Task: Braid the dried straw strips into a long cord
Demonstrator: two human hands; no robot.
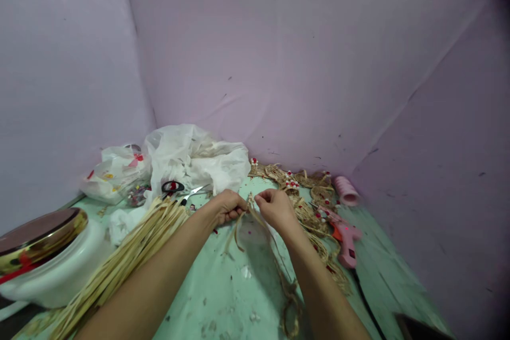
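Observation:
My left hand (pixel 231 206) is closed, its fingers curled around thin tan plant-fibre strands (pixel 236 235). Close by on the right, my right hand (pixel 274 206) pinches the same piece between thumb and finger. A short woven or braided tip shows between the two hands. From there a long fibre braid (pixel 292 308) trails down over the table and loops near my right forearm. Its exact knotting is too small to make out.
Dry straw strips (pixel 131 255) lie left, beside scissors (pixel 195 192), a white pot (pixel 75 260) and plastic bags (pixel 195 154). Rightward are braided pieces with red and white beads (pixel 292 183), a pink glue gun (pixel 347 241) with black cord, and a pink thread spool (pixel 346 191). Walls enclose the green table (pixel 207 292).

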